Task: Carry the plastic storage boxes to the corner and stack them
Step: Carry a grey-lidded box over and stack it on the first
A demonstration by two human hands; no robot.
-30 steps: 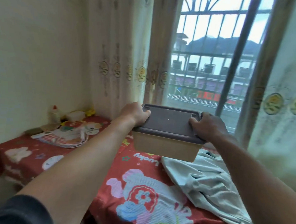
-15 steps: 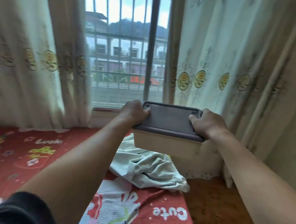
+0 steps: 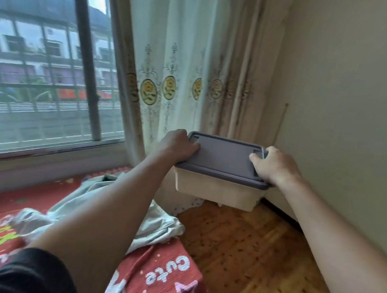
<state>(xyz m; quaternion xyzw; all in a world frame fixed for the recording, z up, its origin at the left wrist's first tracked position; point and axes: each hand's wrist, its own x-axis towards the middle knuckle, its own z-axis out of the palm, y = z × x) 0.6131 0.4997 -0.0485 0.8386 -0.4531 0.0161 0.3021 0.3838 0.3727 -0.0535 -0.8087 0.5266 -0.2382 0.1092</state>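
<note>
storage box [image 3: 217,188], lid [image 3: 223,157] on, contents hidden

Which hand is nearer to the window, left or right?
Left. The left hand grips the storage box at the end toward the window; the right hand grips the far end, beside the wall.

A beige plastic storage box [image 3: 217,192] closed by a grey lid [image 3: 224,158] is held level in the air above the wooden floor [image 3: 249,251].
</note>
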